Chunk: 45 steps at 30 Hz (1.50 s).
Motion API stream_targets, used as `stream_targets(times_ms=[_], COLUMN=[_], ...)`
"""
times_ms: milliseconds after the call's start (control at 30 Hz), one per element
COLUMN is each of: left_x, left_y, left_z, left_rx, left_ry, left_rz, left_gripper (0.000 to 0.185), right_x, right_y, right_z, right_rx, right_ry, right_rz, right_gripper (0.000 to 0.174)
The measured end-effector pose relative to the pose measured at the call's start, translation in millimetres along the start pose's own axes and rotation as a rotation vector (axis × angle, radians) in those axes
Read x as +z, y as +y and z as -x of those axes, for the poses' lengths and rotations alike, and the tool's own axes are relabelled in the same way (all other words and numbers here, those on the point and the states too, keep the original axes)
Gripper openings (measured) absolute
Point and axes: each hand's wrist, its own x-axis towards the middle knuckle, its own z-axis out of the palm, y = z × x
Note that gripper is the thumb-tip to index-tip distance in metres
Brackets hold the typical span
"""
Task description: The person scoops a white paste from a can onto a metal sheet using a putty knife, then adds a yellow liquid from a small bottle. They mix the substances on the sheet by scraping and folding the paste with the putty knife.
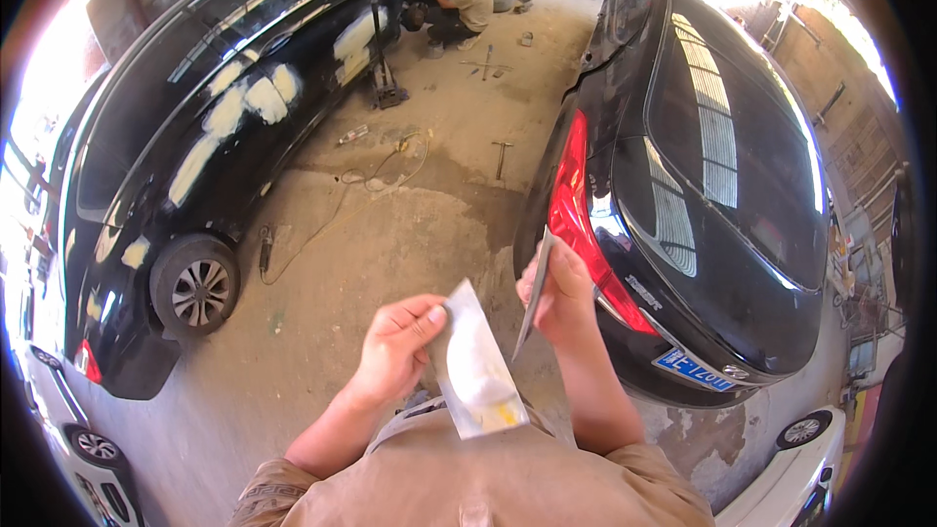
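Note:
Between thumb and fingers, my left hand grips the edge of a flat rectangular plate. A thick smear of whitish body filler covers its face, with a yellow streak near the lower end. My right hand holds a thin, flat metal spreader, seen nearly edge-on. The spreader is to the right of the plate, apart from it. Both hands are in front of my chest. Behind my right hand is the red tail light of a black car.
Another black car at left bears several pale filler patches. A person crouches by its front, near a floor jack. On the floor lie a power tool, a cable, a bottle and a T-shaped tool.

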Motion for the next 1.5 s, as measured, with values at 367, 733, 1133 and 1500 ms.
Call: stream_targets(times_ms=[367, 733, 1133, 1500], left_x=[30.3, 18.4, -0.1, -20.9], left_y=[-8.6, 14.4, 32.2, 49.8], left_z=[12.5, 15.9, 4.0, -26.7], left_rx=[0.078, 0.261, 0.151, -0.282], left_ry=[-0.139, -0.055, -0.021, -0.277], left_rz=[-0.556, -0.326, -0.02, -0.106], left_gripper=[0.024, 0.023, 0.026, 0.025], right_x=[74.4, 51.8, 0.7, 33.3], right_y=[32.6, 53.3, 33.6, 28.2], right_z=[-45.1, 4.5, 25.2, 35.4], right_rx=[0.155, 0.277, 0.434, 0.8], right_ry=[-0.495, -0.201, -0.105, -0.294], right_rz=[-0.473, 0.053, -0.217, -0.03], right_gripper=[0.021, 0.016, 0.018, 0.034])
